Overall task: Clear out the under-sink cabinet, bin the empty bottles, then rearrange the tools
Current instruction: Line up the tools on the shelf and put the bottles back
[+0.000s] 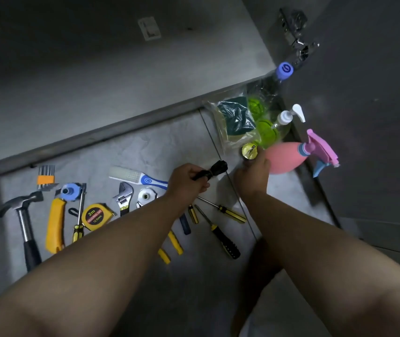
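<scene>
Curled tight, the left hand (189, 182) grips a black bundle (212, 171) cinched at its middle (what it is made of is hard to tell), held over the floor to the left of the pink spray bottle (289, 158). The right hand (252, 177) has its fingers wrapped round a small dark bottle (249, 152) with a yellow cap, just beside the spray bottle's left flank. Behind the spray bottle stand a clear pump bottle (286, 117) and a plastic bag of green sponges (235, 120); farther behind it, a blue-capped bottle (284, 69) stands by the cabinet edge. Well to the spray bottle's left the tools lie on the floor: an adjustable wrench (124, 198), a yellow tape measure (94, 216), a yellow utility knife (54, 224) and, farthest off, a hammer (21, 215). A black-and-yellow screwdriver (220, 233) lies nearer, between the forearms.
</scene>
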Tool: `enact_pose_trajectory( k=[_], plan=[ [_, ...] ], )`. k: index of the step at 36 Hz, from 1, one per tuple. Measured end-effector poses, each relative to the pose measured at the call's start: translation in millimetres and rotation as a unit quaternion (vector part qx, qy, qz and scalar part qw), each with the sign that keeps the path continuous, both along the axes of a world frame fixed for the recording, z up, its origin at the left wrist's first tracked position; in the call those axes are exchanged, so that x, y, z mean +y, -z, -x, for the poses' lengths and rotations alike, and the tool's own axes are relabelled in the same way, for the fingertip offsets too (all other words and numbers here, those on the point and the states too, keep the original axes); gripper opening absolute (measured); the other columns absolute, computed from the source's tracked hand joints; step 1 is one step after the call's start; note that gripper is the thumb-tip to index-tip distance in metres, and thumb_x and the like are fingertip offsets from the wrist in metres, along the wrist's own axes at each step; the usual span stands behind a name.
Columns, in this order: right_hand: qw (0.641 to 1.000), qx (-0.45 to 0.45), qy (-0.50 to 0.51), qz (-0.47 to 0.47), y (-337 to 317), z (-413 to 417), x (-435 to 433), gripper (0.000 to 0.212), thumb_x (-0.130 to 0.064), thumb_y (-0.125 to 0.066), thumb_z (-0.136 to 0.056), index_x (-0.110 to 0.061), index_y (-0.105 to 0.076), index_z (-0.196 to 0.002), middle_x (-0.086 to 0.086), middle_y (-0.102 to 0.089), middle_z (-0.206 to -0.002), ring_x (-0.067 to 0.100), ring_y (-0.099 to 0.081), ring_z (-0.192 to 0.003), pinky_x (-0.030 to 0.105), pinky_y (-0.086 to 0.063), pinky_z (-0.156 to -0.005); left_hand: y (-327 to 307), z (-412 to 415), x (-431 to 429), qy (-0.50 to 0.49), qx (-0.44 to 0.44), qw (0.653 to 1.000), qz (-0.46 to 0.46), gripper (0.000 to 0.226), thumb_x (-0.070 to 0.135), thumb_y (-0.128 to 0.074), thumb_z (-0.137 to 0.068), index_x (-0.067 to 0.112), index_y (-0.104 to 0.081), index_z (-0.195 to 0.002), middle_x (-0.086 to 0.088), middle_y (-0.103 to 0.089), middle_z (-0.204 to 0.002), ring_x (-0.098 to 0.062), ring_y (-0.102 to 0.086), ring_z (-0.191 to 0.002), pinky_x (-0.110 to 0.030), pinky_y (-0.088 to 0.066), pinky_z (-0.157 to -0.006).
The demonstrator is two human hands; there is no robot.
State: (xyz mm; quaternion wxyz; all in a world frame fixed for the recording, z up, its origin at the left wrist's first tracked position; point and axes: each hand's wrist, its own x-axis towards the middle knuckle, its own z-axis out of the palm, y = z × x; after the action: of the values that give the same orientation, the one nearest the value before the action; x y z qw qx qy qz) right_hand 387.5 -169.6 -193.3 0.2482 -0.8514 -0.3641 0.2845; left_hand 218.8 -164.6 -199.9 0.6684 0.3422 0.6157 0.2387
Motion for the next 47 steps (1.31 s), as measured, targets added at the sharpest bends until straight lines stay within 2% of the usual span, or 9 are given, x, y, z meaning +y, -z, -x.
enact_pose_trajectory(
  k=[5,8,16,20,25,28,33,38,47],
  plan=[
    [0.999,0.001,0.046,-0.019,-5.2,12.0,-18.7,0.027,-0.010,-0.056,-0.090,-0.006,-0.051,-0.116,0.012,-0.052,-0.118,0.031,-0.057,-0.094,0.032,-0.041,-0.077,-0.3,-6.7,-1.5,-0.002,-0.004,1.000,0.010,0.012,-0.005,-0.066,-0.093,0.005,-0.066,-0.100,-0.014,-0.074,-0.097,-0.018,-0.076,-0.078,-0.028,-0.062,-0.074],
    [0.983,0.156,0.080,0.052,-11.0,26.3,-30.8,0.027,-0.033,-0.062,-0.095,-0.006,-0.060,-0.101,0.015,-0.069,-0.098,0.034,-0.067,-0.096,0.043,-0.055,-0.081,-1.6,-11.0,-4.2,0.003,0.017,1.000,0.002,0.012,-0.003,-0.069,-0.091,0.005,-0.067,-0.100,-0.017,-0.074,-0.099,-0.023,-0.076,-0.081,-0.035,-0.063,-0.077],
    [0.930,0.344,0.113,0.062,-18.7,35.7,-39.2,0.019,-0.009,-0.058,-0.096,0.007,-0.063,-0.104,0.029,-0.071,-0.098,0.041,-0.072,-0.092,0.048,-0.062,-0.078,-13.4,-5.5,-10.7,0.156,0.147,0.968,-0.130,0.025,0.010,-0.073,-0.086,0.016,-0.074,-0.110,-0.003,-0.076,-0.106,-0.017,-0.070,-0.097,-0.030,-0.056,-0.086],
    [0.946,0.283,0.144,0.067,-20.3,23.6,-33.2,0.017,0.000,-0.048,-0.090,-0.007,-0.061,-0.083,0.026,-0.071,-0.085,0.038,-0.070,-0.076,0.031,-0.050,-0.053,-12.8,6.7,-12.4,0.196,0.129,0.961,-0.146,0.029,0.002,-0.066,-0.091,0.010,-0.071,-0.118,-0.008,-0.072,-0.114,-0.020,-0.068,-0.105,-0.029,-0.054,-0.091],
    [0.973,0.151,0.149,0.095,-0.7,3.6,-28.0,0.014,-0.018,-0.052,-0.088,-0.008,-0.061,-0.094,0.018,-0.072,-0.093,0.039,-0.071,-0.090,0.047,-0.059,-0.080,-4.0,30.3,-15.3,0.221,0.139,0.951,-0.164,0.030,0.002,-0.062,-0.094,0.012,-0.066,-0.121,-0.010,-0.066,-0.116,-0.021,-0.065,-0.103,-0.034,-0.055,-0.090],
    [0.992,0.058,0.038,0.106,0.7,9.9,-27.1,0.023,-0.038,-0.067,-0.084,-0.018,-0.057,-0.091,0.001,-0.065,-0.091,0.021,-0.063,-0.082,0.026,-0.044,-0.062,-3.1,39.8,-15.5,0.227,0.146,0.942,-0.198,0.027,-0.002,-0.059,-0.093,0.010,-0.067,-0.116,-0.012,-0.064,-0.115,-0.021,-0.065,-0.102,-0.041,-0.055,-0.092],
    [0.974,-0.042,-0.081,0.206,13.9,29.6,-13.9,0.043,-0.040,-0.063,-0.087,-0.014,-0.049,-0.119,0.010,-0.049,-0.119,0.033,-0.058,-0.104,0.035,-0.041,-0.078,-5.0,56.5,-10.0,0.264,0.287,0.864,-0.320,0.033,0.001,-0.064,-0.085,0.016,-0.072,-0.113,-0.006,-0.064,-0.112,-0.028,-0.055,-0.108,-0.040,-0.046,-0.089],
    [0.978,-0.054,-0.003,0.201,15.1,30.7,-12.4,0.028,-0.026,-0.055,-0.091,-0.010,-0.052,-0.114,0.014,-0.059,-0.118,0.036,-0.059,-0.111,0.039,-0.045,-0.087,1.8,79.6,-4.3,0.345,0.418,0.780,-0.311,0.040,0.025,-0.067,-0.087,0.028,-0.065,-0.127,0.003,-0.059,-0.129,-0.025,-0.046,-0.123,-0.038,-0.033,-0.097],
    [0.975,-0.006,0.170,0.140,11.2,-1.4,-22.8,0.032,-0.025,-0.062,-0.094,-0.004,-0.052,-0.117,0.018,-0.064,-0.118,0.036,-0.059,-0.114,0.035,-0.045,-0.087,12.4,94.3,-13.1,0.353,0.446,0.752,-0.333,0.046,0.035,-0.070,-0.079,0.025,-0.070,-0.123,-0.002,-0.059,-0.134,-0.027,-0.047,-0.132,-0.042,-0.033,-0.109]
  ],
)
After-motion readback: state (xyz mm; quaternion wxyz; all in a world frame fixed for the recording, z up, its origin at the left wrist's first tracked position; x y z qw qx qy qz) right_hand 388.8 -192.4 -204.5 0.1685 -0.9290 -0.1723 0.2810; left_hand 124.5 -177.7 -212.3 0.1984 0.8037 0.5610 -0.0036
